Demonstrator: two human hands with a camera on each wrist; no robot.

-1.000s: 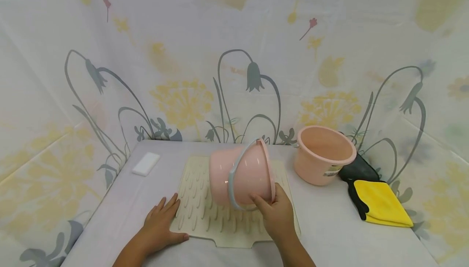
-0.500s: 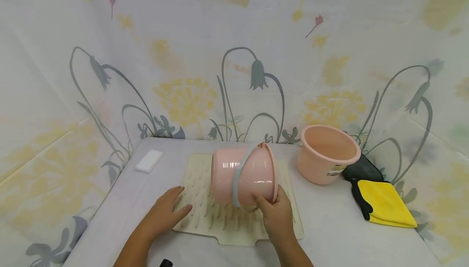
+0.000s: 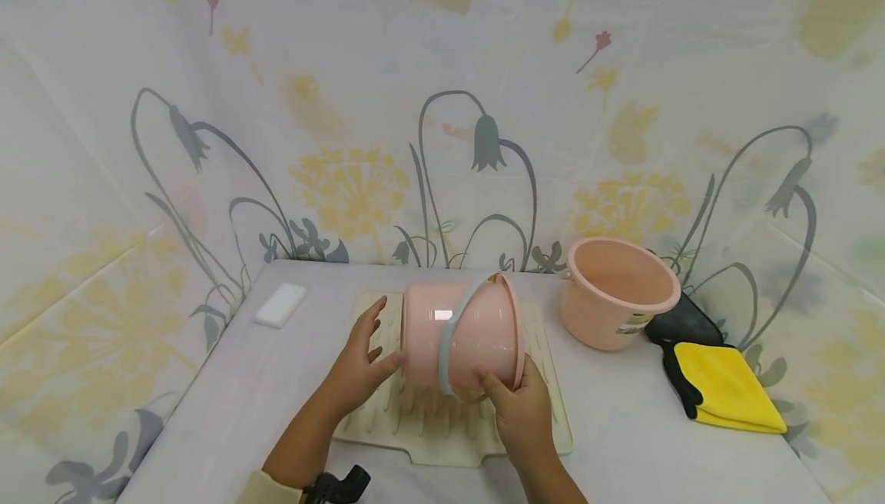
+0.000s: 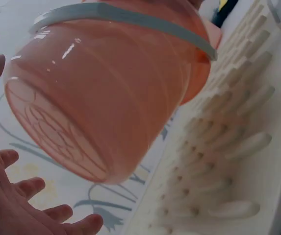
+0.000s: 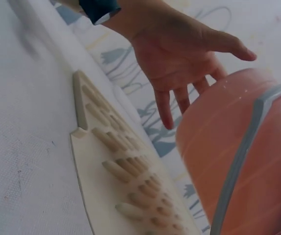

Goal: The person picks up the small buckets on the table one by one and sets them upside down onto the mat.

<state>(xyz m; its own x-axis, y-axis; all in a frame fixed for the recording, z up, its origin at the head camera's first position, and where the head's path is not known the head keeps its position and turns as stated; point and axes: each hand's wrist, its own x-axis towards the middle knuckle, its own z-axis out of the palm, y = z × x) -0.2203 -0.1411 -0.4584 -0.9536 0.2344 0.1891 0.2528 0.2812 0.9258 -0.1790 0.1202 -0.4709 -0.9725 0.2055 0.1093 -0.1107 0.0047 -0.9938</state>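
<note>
A pink bucket [image 3: 477, 327] with a grey handle [image 3: 451, 346] is tipped on its side above a cream ridged mat [image 3: 422, 435]. My right hand [image 3: 527, 412] grips its rim, thumb on the outer wall; the fingers are hidden inside in the head view. At the bucket's base, my left hand [image 3: 362, 369] is spread with its palm facing the bottom. In the left wrist view, a gap shows between the left fingers [image 4: 30, 187] and the bucket's patterned base [image 4: 52, 129]. The mat lies flat on the table, its raised ridges facing up.
A second pink bucket [image 3: 618, 296] stands upright at the back right. Beside it are a black item [image 3: 684, 323] and a folded yellow cloth [image 3: 729, 385] with black edging. A white block [image 3: 280, 305] lies at the back left of the white table [image 3: 622, 442]. Patterned fabric hangs behind.
My left hand has lifted off the mat's left edge and moved up and right to the bucket's base. The right hand keeps hold of the rim; the bucket has shifted slightly and is more level.
</note>
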